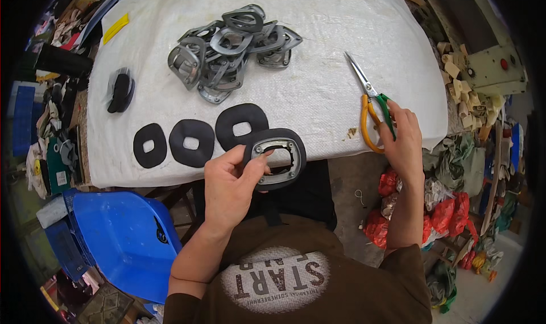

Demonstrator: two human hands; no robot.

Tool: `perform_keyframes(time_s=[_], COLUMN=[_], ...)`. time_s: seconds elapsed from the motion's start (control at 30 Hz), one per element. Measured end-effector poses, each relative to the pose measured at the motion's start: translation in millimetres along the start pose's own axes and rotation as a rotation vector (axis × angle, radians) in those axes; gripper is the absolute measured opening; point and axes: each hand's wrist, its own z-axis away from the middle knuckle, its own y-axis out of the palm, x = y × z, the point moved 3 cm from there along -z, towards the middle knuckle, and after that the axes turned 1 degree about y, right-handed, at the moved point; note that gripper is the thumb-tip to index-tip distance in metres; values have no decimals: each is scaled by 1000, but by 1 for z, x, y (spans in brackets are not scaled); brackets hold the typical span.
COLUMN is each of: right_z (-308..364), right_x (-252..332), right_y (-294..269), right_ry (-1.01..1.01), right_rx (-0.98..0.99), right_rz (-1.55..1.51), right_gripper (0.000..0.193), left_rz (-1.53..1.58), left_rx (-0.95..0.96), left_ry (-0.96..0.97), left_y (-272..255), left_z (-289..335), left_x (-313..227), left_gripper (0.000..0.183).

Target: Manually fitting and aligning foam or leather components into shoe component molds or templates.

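Note:
My left hand (227, 179) pinches a grey rounded ring frame with a black foam pad (295, 165) behind it, just off the table's near edge. The ring has small studs at its corners and an opening in the middle. At the right, my right hand (402, 133) has its fingers on the green handle of a pair of scissors (368, 89), whose other handle is yellow. The closed blades point away from me over the white cloth. Beside my left hand lie three black foam pads (192, 128) with square holes, the nearest partly overlapped by the held piece.
A heap of grey ring frames (230, 42) lies at the far middle of the white-covered table (324, 17). A small wrapped black item (121, 91) and a yellow strip (116, 28) are at the left. Below stands a blue tub (125, 233); red bags (443, 219) lie on the right.

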Motion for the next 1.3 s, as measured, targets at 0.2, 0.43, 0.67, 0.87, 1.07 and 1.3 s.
perform_keyframes(time_s=[0.2, 0.43, 0.67, 0.87, 1.07, 1.3], right_z=[-5, 5, -9, -18, -22, -24], right_x=[7, 35, 91, 104, 110, 115], right_y=[2, -44, -78, -83, -80, -83], right_ry=[17, -136, -597, -654, -690, -710], right_rx=[26, -32, 438, 522, 595, 633], right_rz=[25, -268, 124, 209, 269, 303], right_gripper=[49, 70, 65, 62, 56, 53], left_rz=[-38, -214, -328, -358, -438, -439], left_rx=[57, 121, 187, 235, 258, 263], left_ry=[-7, -21, 0, 59, 131, 137], left_y=[-10, -19, -19, -14, -11, -9], left_z=[-4, -10, -11, -8, -8, -8], left_x=[-8, -20, -26, -32, -33, -31], left_gripper=[15, 16, 15, 15, 14, 15])
